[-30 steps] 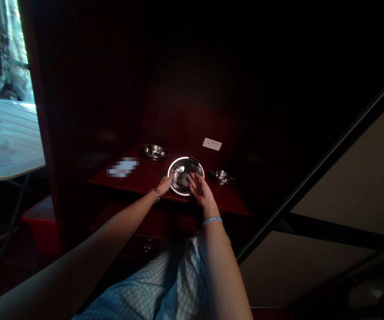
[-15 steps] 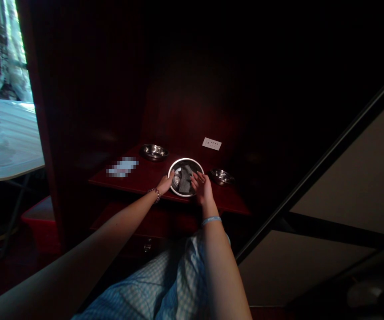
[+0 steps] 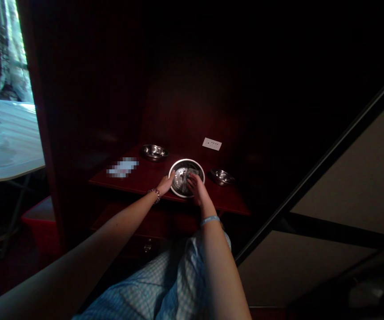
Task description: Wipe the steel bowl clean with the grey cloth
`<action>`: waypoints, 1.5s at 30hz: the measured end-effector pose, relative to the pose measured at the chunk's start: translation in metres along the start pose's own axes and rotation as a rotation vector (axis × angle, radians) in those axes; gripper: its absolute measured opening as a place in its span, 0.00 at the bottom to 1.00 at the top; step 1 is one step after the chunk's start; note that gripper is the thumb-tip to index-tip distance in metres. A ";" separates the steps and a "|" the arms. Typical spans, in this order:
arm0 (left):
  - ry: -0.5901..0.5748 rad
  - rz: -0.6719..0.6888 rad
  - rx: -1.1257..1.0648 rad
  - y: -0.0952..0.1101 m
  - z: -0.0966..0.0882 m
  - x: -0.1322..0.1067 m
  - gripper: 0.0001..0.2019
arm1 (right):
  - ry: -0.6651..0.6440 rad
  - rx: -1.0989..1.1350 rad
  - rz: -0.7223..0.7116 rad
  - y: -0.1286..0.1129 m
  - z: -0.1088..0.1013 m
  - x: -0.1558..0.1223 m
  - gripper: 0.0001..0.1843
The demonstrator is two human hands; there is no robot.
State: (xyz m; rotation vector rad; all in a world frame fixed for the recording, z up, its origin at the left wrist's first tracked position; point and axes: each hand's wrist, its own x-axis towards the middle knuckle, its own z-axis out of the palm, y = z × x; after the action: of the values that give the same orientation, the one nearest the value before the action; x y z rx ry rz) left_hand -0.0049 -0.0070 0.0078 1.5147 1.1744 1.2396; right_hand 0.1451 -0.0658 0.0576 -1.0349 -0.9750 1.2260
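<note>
A shiny steel bowl (image 3: 178, 171) sits near the front of a dark red wooden shelf (image 3: 138, 178). My left hand (image 3: 165, 183) grips the bowl's left rim. My right hand (image 3: 196, 189) reaches into the bowl from the right, fingers curled down onto a dark grey cloth or sponge (image 3: 189, 177) lying inside. A bead bracelet is on my left wrist and a pale blue band on my right.
A smaller steel bowl (image 3: 154, 152) stands at the back left and another (image 3: 222, 177) to the right of the middle bowl. A white card (image 3: 212, 143) lies at the back, a blurred paper (image 3: 123, 166) at the left. A pale table (image 3: 5, 142) is outside at far left.
My right hand has moved from the bowl's right rim into the bowl, pressing onto the grey cloth. The left hand has stayed on the rim.
</note>
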 end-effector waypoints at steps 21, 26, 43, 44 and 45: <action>-0.017 -0.043 -0.008 0.004 -0.002 -0.003 0.36 | 0.249 -1.076 -0.436 -0.002 0.001 -0.017 0.22; -0.012 -0.062 -0.004 0.007 -0.002 -0.005 0.35 | 0.176 -1.208 -0.473 0.001 0.001 -0.017 0.27; -0.005 -0.045 -0.031 0.008 -0.002 -0.006 0.33 | 0.130 -1.318 -0.429 0.015 0.006 -0.017 0.33; -0.005 -0.042 -0.032 0.008 -0.002 -0.006 0.34 | 0.131 -1.310 -0.424 0.016 0.005 -0.017 0.34; -0.004 -0.040 -0.033 0.007 -0.002 -0.005 0.34 | 0.123 -1.305 -0.418 0.017 0.004 -0.016 0.34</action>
State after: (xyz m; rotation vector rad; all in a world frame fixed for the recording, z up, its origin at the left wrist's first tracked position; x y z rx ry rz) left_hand -0.0063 -0.0134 0.0142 1.4622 1.1712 1.2225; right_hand 0.1352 -0.0801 0.0423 -1.7094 -1.8277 0.0403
